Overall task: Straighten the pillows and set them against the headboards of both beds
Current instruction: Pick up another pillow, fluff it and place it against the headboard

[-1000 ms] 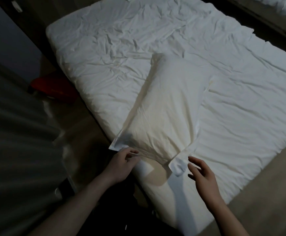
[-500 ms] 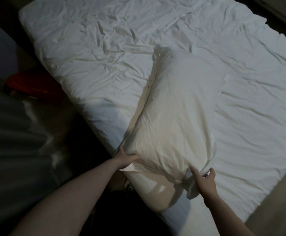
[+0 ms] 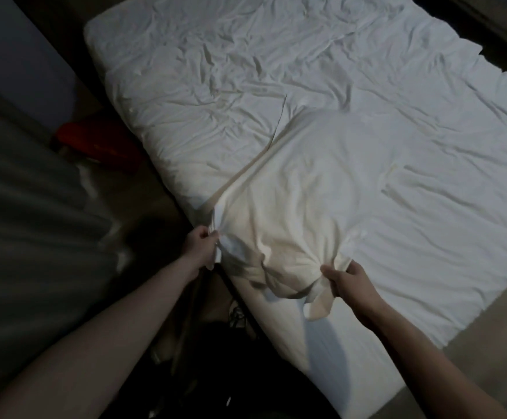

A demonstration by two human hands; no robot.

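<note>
While the pillow (image 3: pixel 315 201) lies across the bed (image 3: pixel 216 86), your left hand (image 3: pixel 201 247) clutches its seven o'clock corner and your right hand (image 3: pixel 347 281) its five o'clock corner.

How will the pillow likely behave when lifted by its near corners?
The pillow is probably soft and floppy: its case bunches where the left hand and right hand grip. It will likely sag, not roll. It seems light, since fingertip grips suffice.
</note>
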